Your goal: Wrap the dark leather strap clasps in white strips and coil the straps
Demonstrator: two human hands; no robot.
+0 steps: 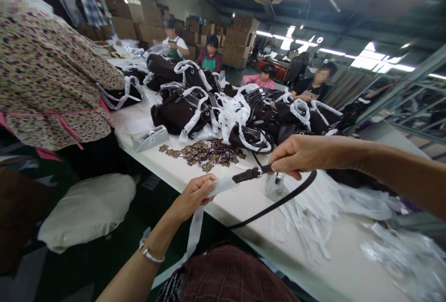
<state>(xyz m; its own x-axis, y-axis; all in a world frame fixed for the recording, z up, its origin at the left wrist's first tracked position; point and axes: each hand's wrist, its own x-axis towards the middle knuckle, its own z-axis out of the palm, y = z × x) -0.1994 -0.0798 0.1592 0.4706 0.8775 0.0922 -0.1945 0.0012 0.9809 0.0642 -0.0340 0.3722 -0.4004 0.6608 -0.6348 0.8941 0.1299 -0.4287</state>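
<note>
A dark strap [289, 196] with a metal buckle [257, 172] is stretched between my hands, over the table's near edge. My right hand [288, 157] pinches it just right of the buckle, and the rest of the strap loops down below that hand. My left hand [197, 195] is closed on a white wrapping strip [223, 186] that covers the strap's left end. The tail of this strip hangs from the left hand toward my lap. A tape dispenser [277, 187] stands on the table below my right hand, partly hidden by the strap.
Dark bags [181, 111] with white-wrapped handles are heaped across the table [240, 204]. Flower-shaped tags [205, 153] lie before them. Loose white strips [310, 213] and clear plastic [404, 255] cover the right side. A person in a flowered top [52, 79] stands left, beside a covered stool [88, 209].
</note>
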